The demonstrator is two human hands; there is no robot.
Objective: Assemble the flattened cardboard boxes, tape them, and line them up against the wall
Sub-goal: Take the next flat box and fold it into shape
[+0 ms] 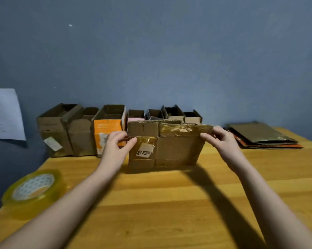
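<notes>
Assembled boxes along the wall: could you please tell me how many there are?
7, side by side: three large at left, four small partly hidden behind the held box.

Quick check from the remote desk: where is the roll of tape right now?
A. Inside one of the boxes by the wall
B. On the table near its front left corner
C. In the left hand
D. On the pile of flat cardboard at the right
B: the roll of tape lies on the table near its front left corner, while both hands hold the flat box.

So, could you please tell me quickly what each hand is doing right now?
Left hand: pinches the flattened cardboard box at its left edge.
Right hand: pinches its top right corner.
</notes>
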